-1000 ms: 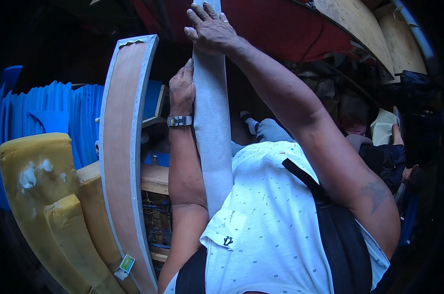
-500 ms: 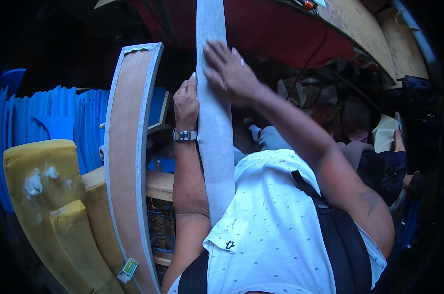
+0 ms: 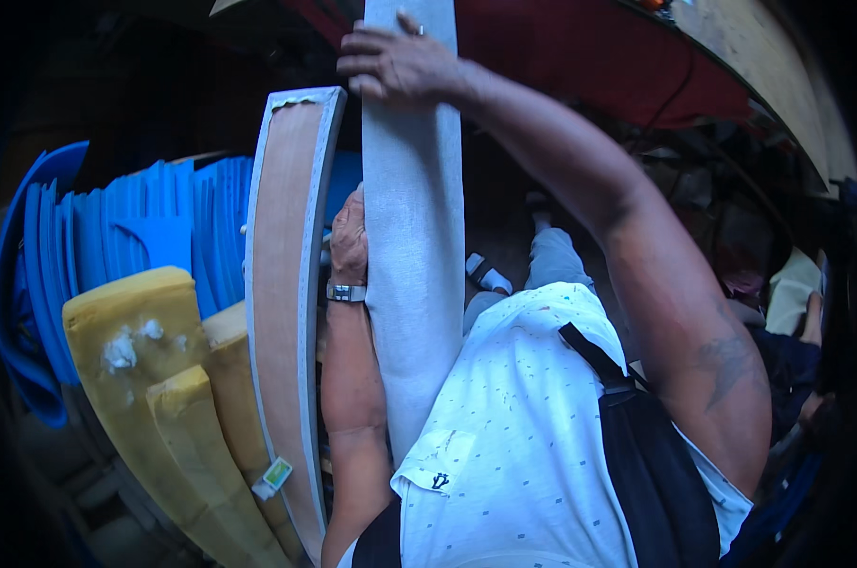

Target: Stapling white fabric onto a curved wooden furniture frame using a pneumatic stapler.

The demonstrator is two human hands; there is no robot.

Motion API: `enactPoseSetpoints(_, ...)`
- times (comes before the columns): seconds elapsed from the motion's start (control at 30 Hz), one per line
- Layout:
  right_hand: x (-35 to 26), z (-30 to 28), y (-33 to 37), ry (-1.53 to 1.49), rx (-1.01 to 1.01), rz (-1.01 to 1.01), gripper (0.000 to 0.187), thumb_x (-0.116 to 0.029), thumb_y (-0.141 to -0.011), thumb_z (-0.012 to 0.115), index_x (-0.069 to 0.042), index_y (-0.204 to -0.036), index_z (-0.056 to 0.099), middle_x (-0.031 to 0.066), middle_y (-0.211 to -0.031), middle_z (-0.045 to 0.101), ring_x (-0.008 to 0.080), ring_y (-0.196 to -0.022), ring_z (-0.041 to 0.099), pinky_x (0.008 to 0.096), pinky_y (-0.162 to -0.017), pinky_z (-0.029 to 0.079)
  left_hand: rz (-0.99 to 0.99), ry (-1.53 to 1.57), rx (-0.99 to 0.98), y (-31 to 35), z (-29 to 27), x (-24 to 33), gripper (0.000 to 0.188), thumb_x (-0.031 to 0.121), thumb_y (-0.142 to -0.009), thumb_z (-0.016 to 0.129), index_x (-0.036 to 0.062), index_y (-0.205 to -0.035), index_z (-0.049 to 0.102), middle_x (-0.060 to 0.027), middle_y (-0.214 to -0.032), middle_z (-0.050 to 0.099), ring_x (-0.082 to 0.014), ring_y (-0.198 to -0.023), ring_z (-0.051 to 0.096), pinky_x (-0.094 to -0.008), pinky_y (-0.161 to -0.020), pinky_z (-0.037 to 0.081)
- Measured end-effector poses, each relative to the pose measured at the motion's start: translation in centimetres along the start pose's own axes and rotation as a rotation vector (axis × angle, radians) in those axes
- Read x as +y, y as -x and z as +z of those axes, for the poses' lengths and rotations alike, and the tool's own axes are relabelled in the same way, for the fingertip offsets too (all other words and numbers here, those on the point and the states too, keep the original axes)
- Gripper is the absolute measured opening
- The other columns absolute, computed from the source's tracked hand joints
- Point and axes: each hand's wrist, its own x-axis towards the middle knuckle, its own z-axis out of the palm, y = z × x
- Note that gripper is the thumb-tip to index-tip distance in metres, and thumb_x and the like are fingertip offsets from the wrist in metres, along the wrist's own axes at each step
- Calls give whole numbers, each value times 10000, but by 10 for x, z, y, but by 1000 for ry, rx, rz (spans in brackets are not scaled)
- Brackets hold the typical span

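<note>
A long, narrow panel covered in grey fabric [image 3: 412,218] runs from against my white shirt to the far edge of the view. At its left edge my left hand [image 3: 350,237] grips it, with the fingers partly hidden behind the panel. My right hand [image 3: 400,64] lies across the far part, its fingers stretched out and reaching past the left edge. Left of my left arm stands a second long, curved panel [image 3: 284,237], with a bare wooden face and grey fabric folded round its rim. A small green-and-white box [image 3: 273,478] rests on its lower part.
Yellow foam pieces [image 3: 130,322] lean at the left, before a row of blue foam sheets [image 3: 144,222]. A wooden board [image 3: 759,76] and red cloth [image 3: 561,62] are at the far right. Another person's arm [image 3: 812,320] shows at the right edge.
My right hand has slid farther up the grey panel and left, across its left edge. The grey panel now shows more of its broad face. The surroundings at left have shifted rightward in view.
</note>
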Motion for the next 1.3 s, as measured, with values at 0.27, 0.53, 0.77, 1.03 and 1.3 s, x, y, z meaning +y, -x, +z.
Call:
enactPoseSetpoints(0.27,175,1,-133,-367,-168,-268,245,-331,-951,488,-186,-1035,668,-16,-1167,647,241,-1285,476,643,-1059,355,-178,170,-16,-33,2,20,409,278,-1040,541,80,-1398,557,-107,-1304,638,-204,-1154,612,-369,-1006,496)
enactPoseSetpoints(0.53,133,0,-73,-276,-63,-195,432,-399,-1013,386,-164,-1334,552,98,-1485,458,315,-1438,345,643,-1173,151,-732,715,283,-62,13,48,445,268,-1009,605,92,-1415,554,-57,-1324,627,-136,-1202,560,-329,-1065,427)
enactPoseSetpoints(0.77,57,-17,106,-807,-30,-668,449,-281,-958,513,-129,-1376,573,60,-1495,488,242,-1458,349,572,-1212,141,-792,575,247,-118,42,92,480,288,-1003,620,84,-1429,540,-52,-1331,623,-119,-1211,547,-323,-1073,414)
enactPoseSetpoints(1.03,424,34,64,151,383,95,470,-378,-927,680,-31,-1240,631,166,-1139,668,359,-1057,631,465,-934,501,-770,613,310,-58,-3,80,465,312,-1005,619,75,-1401,564,-43,-1298,639,-103,-1166,569,-297,-1024,441)
enactPoseSetpoints(1.3,564,74,70,368,51,400,769,-672,-865,620,-69,-1336,548,189,-1280,621,373,-1144,622,498,-941,515,-607,748,372,-36,-11,34,359,339,-1011,607,55,-1207,702,30,-984,696,-42,-874,618,-225,-782,497)
